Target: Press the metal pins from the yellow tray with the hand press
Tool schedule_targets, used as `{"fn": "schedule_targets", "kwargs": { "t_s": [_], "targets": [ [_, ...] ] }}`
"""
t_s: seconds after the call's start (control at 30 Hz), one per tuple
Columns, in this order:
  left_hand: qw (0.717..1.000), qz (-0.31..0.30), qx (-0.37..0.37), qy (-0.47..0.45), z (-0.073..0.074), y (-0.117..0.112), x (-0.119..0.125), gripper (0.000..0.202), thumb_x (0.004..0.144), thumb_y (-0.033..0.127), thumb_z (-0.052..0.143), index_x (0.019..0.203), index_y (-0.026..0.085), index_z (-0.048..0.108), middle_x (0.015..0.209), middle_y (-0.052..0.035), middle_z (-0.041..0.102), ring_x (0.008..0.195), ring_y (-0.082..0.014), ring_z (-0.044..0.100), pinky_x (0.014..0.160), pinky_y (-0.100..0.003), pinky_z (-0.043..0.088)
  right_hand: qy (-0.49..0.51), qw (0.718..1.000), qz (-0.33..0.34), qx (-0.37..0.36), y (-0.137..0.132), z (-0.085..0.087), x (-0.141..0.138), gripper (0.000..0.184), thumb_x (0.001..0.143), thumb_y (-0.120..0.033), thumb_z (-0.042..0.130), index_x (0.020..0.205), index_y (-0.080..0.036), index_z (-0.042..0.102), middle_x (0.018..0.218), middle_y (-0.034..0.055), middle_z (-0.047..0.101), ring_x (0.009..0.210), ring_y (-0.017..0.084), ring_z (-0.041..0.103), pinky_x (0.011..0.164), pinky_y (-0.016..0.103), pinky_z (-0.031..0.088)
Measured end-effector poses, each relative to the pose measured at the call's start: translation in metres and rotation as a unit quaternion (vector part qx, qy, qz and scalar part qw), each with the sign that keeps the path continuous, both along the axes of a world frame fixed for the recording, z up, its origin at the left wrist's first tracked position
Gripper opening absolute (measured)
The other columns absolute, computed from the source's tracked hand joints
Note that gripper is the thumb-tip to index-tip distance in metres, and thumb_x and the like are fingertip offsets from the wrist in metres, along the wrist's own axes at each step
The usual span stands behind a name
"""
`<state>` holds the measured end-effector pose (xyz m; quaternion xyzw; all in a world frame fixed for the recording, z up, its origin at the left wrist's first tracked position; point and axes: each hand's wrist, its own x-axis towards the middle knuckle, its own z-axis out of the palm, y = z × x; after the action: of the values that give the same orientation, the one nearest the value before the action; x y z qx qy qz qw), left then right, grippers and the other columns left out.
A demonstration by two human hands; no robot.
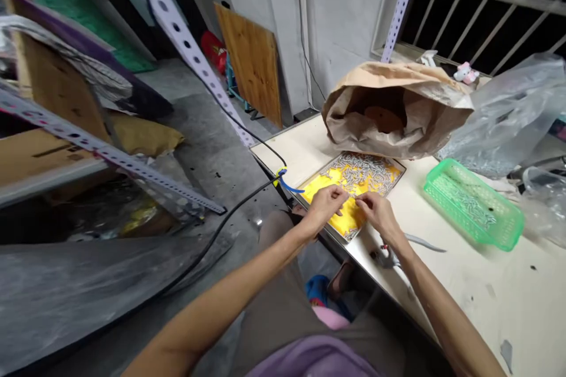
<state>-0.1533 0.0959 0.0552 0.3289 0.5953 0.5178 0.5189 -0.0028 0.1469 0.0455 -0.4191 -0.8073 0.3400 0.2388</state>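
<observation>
Resting near the edge of the surface, the tray is carrying many small metal pieces, most of them lying toward its far side. Above its nearer part, the left hand and the right hand are facing each other with thumbs and fingers bending close; whether either is grasping a piece, one cannot tell at this scale. The tray's raised sides are probably containing loose pieces, its yellow base likely making them easier to see. Just beyond, the paper bag is gaping toward the near side, contents unclear. To the right, the green basket is holding a smaller lot, presumably for separation. A grey handle is lying beside the right forearm, apparently within easy reach.
</observation>
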Motion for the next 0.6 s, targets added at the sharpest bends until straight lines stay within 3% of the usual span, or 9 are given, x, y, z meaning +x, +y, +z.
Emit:
{"fn": "schedule_targets", "kwargs": {
  "t_s": [0.1, 0.2, 0.3, 0.43, 0.6],
  "targets": [
    [0.998, -0.017, -0.035, 0.051, 0.009, -0.004, 0.007, 0.013, 0.072, 0.019, 0.064, 0.066, 0.013, 0.053, 0.054, 0.0064, 0.050, 0.040, -0.0028, 0.045, 0.039, -0.013, 0.037, -0.057, 0.995, 0.015, 0.079, -0.004, 0.009, 0.023, 0.018, 0.085, -0.024, 0.050, 0.088, -0.016, 0.066, 0.100, 0.0108, 0.064, 0.092, 0.021, 0.057, 0.083, 0.035, 0.045],
    [0.994, -0.077, -0.066, 0.048, 0.017, -0.011, 0.022, 0.012, 0.071, 0.016, 0.063, 0.065, 0.013, 0.053, 0.052, 0.0062, 0.051, 0.037, -0.0025, 0.045, 0.038, -0.013, 0.035, -0.096, 0.985, -0.009, 0.142, -0.022, 0.021, 0.059, 0.026, 0.092, -0.025, 0.041, 0.097, -0.017, 0.065, 0.095, 0.0100, 0.062, 0.091, 0.020, 0.056, 0.081, 0.033, 0.045],
    [0.986, -0.145, -0.076, 0.026, 0.018, -0.018, 0.043, 0.010, 0.070, 0.016, 0.064, 0.068, 0.012, 0.055, 0.052, 0.0067, 0.051, 0.038, -0.0027, 0.045, 0.038, -0.013, 0.036, -0.163, 0.980, -0.026, 0.109, -0.053, 0.021, 0.098, 0.027, 0.094, -0.026, 0.038, 0.093, -0.019, 0.064, 0.082, 0.0052, 0.059, 0.077, 0.016, 0.057, 0.070, 0.028, 0.045],
    [0.970, -0.211, -0.122, 0.013, 0.013, -0.021, 0.069, 0.008, 0.071, 0.012, 0.061, 0.077, 0.012, 0.056, 0.051, 0.0076, 0.051, 0.038, -0.0040, 0.046, 0.039, -0.014, 0.039, -0.270, 0.961, -0.042, 0.052, -0.094, 0.004, 0.132, 0.015, 0.090, -0.025, 0.046, 0.092, -0.019, 0.060, 0.086, 0.0051, 0.057, 0.075, 0.016, 0.056, 0.062, 0.026, 0.042],
    [0.967, -0.195, -0.138, 0.088, 0.003, -0.022, 0.086, 0.009, 0.072, 0.008, 0.059, 0.074, 0.014, 0.052, 0.050, 0.0066, 0.053, 0.040, -0.0062, 0.050, 0.039, -0.015, 0.039, -0.287, 0.956, -0.056, 0.033, -0.114, -0.015, 0.145, 0.015, 0.091, -0.020, 0.041, 0.086, -0.019, 0.055, 0.083, 0.0036, 0.055, 0.070, 0.014, 0.053, 0.061, 0.025, 0.038]
  ]
}}
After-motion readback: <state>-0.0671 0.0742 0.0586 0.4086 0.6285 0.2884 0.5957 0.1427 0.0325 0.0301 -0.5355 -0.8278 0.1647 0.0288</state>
